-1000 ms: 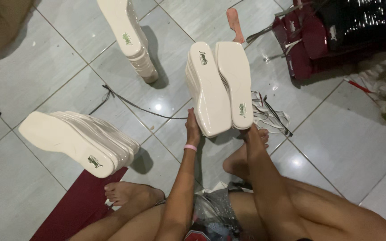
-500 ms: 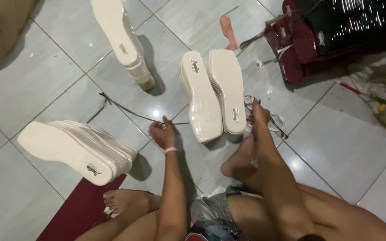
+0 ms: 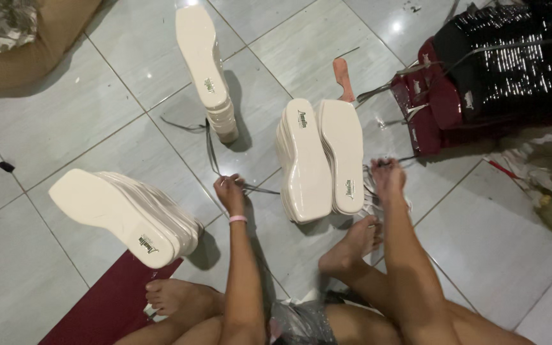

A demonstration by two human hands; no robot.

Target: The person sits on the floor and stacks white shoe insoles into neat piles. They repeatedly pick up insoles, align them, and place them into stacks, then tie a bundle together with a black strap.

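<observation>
Two stacks of cream shoe insoles (image 3: 314, 160) stand side by side on the tiled floor in front of me. My left hand (image 3: 230, 191) is just left of them, shut on a thin dark strap (image 3: 211, 144) that trails across the floor and runs toward the foot of the stacks. At the stacks' right side, my right hand (image 3: 388, 174) is pinched on a strap end. Neither hand touches the insoles.
A leaning insole stack (image 3: 129, 214) lies at the left, another tall one (image 3: 209, 70) at the back. A maroon bag (image 3: 436, 102) with black glittery material sits at the right. My bare feet (image 3: 352, 246) and a red mat (image 3: 103, 306) are near me.
Both hands have left the bottom of the paired stacks. The left hand moved left and closed on the strap; the right hand shifted right to the strap's other end.
</observation>
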